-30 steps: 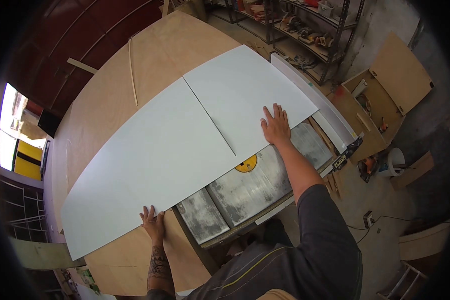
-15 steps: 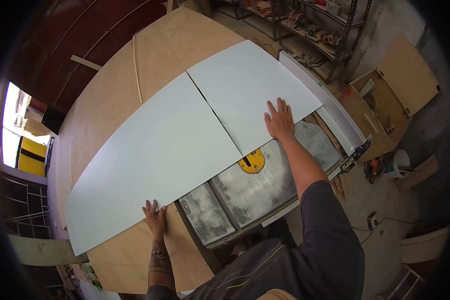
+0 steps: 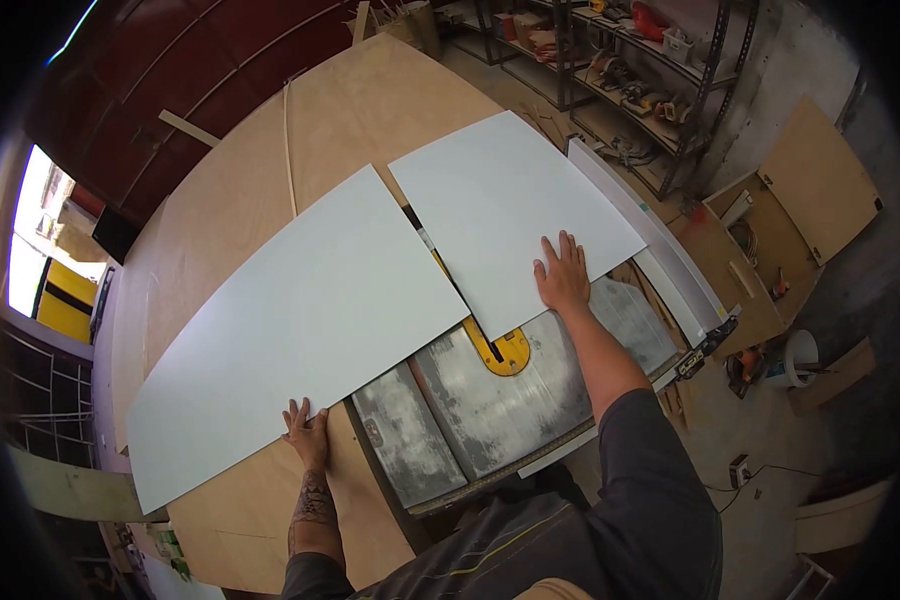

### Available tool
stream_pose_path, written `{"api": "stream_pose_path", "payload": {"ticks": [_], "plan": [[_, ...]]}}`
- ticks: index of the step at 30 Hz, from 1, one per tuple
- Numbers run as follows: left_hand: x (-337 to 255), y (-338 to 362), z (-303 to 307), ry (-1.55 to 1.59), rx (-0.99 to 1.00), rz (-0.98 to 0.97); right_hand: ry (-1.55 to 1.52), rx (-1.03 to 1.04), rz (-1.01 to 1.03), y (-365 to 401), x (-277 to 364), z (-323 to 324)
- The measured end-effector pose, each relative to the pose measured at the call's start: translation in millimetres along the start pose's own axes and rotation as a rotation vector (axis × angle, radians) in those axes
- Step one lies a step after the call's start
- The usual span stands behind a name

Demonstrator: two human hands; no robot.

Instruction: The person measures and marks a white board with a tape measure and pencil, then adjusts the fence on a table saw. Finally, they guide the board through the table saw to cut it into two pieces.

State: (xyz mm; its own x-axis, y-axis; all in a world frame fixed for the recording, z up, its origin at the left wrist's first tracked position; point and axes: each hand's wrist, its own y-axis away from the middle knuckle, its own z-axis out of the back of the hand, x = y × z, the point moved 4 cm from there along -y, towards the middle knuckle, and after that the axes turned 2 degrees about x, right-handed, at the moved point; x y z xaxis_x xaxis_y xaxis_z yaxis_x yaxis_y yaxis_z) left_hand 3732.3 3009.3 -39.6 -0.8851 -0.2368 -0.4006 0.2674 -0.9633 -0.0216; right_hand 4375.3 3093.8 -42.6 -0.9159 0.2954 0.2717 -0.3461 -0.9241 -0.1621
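Two white panels lie flat over a table saw [image 3: 500,420] and the wooden tabletop around it, with a narrow gap between them. My left hand [image 3: 306,432] rests with fingers spread on the near edge of the larger left panel [image 3: 290,310]. On the near part of the smaller right panel [image 3: 515,200], my right hand [image 3: 564,275] lies flat with its fingers stretched out. A yellow insert plate [image 3: 510,357] with a dark slot shows at the near end of the gap. No blade can be made out.
A pale fence [image 3: 650,230] runs along the right panel's outer edge. Metal shelves [image 3: 640,90] with tools stand at the back right. An open wooden cabinet [image 3: 745,230] and a white bucket [image 3: 796,355] are on the right. A thin wood strip [image 3: 288,150] lies on the plywood.
The gap between the panels has widened, exposing more of the yellow insert. The left panel has shifted slightly left. Both hands stay on their panels, and the camera view has tilted a little.
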Motion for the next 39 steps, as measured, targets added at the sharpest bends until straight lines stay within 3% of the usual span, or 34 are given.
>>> {"api": "stream_pose_path", "payload": {"ticks": [5, 8, 10, 11, 13, 14, 16, 17, 18, 20, 22, 24, 25, 28, 32, 36, 39], "plan": [[-3, 5, -4, -0.023, -0.075, -0.016, -0.061, 0.007, 0.017, 2, -6, -1], [-8, 7, 0, -0.056, -0.102, 0.013, -0.076, -0.178, -0.046, 13, -19, 0], [-11, 6, -2, -0.05, -0.125, 0.029, -0.024, -0.397, -0.594, 27, -50, 3], [-9, 4, -2, -0.055, -0.136, 0.037, -0.019, -0.398, -0.582, 24, -61, 0], [-11, 4, 0, -0.067, -0.135, 0.067, -0.099, -0.26, -0.806, 20, -106, -28], [-10, 4, -2, -0.058, -0.134, 0.084, -0.091, -0.26, -0.789, 16, -107, -10], [-11, 4, 1, -0.074, -0.142, 0.033, -0.526, 0.072, -0.935, 4, -110, 9], [-11, 5, 2, -0.071, -0.138, 0.036, -0.627, -0.082, -0.971, 0, -111, 12], [-13, 5, 3, -0.059, -0.152, 0.06, -0.626, -0.078, -0.941, -5, -112, 14], [-16, 6, 3, -0.071, -0.141, 0.059, -1.276, -0.365, -0.892, -19, -111, 15], [-14, 6, 3, -0.057, -0.139, 0.088, -1.387, -0.34, -0.852, -35, -97, 39], [-14, 6, 5, -0.048, -0.132, 0.096, -2.019, -0.15, -0.627, -57, -75, 50], [-15, 6, 6, -0.039, -0.129, 0.101, -2.092, -0.095, -0.613, -64, -70, 54], [-18, 8, 8, -0.02, -0.131, 0.099, -2.145, -0.13, -0.564, -68, -47, 73], [-15, 12, 10, -0.021, -0.119, 0.092, -2.049, -0.313, -0.522, -30, -25, 149], [-12, 12, 7, -0.006, -0.14, 0.093, -1.979, -0.434, -0.316, 51, -58, 236], [7, 15, 7, 0.204, -0.416, 0.005, -1.973, -0.585, -0.303, 139, -127, 301]]}}
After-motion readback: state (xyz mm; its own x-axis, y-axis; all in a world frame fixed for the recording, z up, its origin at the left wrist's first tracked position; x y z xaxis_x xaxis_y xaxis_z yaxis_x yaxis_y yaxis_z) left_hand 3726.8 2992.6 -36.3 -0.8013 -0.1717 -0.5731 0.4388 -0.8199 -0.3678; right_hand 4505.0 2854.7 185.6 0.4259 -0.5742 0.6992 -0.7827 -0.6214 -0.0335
